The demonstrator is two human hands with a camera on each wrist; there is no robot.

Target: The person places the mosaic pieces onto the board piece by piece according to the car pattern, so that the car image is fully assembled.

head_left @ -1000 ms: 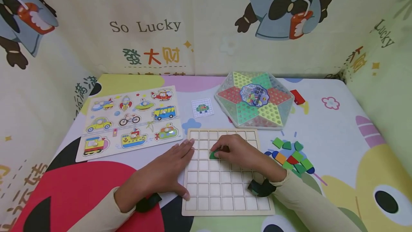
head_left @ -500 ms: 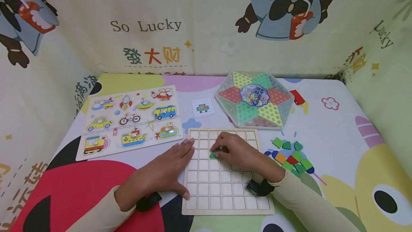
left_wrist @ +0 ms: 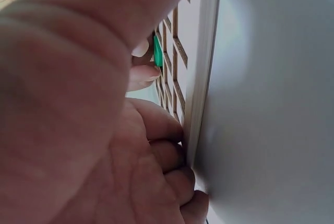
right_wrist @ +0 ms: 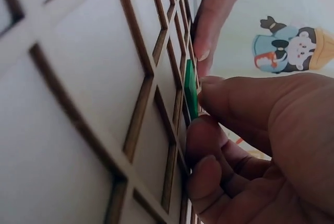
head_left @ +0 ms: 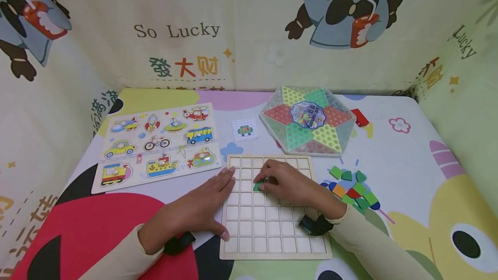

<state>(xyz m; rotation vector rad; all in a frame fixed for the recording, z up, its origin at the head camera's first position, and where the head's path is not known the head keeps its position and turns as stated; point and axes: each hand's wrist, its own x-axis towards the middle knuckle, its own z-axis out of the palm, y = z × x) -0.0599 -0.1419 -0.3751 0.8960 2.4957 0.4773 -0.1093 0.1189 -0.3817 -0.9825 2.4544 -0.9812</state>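
Observation:
A wooden grid board [head_left: 272,228] lies on the table in the head view. My right hand [head_left: 289,182] is over its upper middle, pinching a small green tile [head_left: 257,186] between thumb and fingers. In the right wrist view the green tile [right_wrist: 190,85] stands close over the grid's raised ribs, with the thumb on its near end. My left hand [head_left: 198,204] rests along the board's left edge, thumb spread low and fingers stretched toward the upper left. From the left wrist, the fingers [left_wrist: 175,156] show against the board's rim.
Several loose coloured tiles [head_left: 363,189] lie right of the board. Behind it are a small card with a green grid picture [head_left: 245,130] and a hexagonal clear box [head_left: 307,141]. A vehicle puzzle board [head_left: 140,128] lies at left, and a red piece [head_left: 359,117] at the back right.

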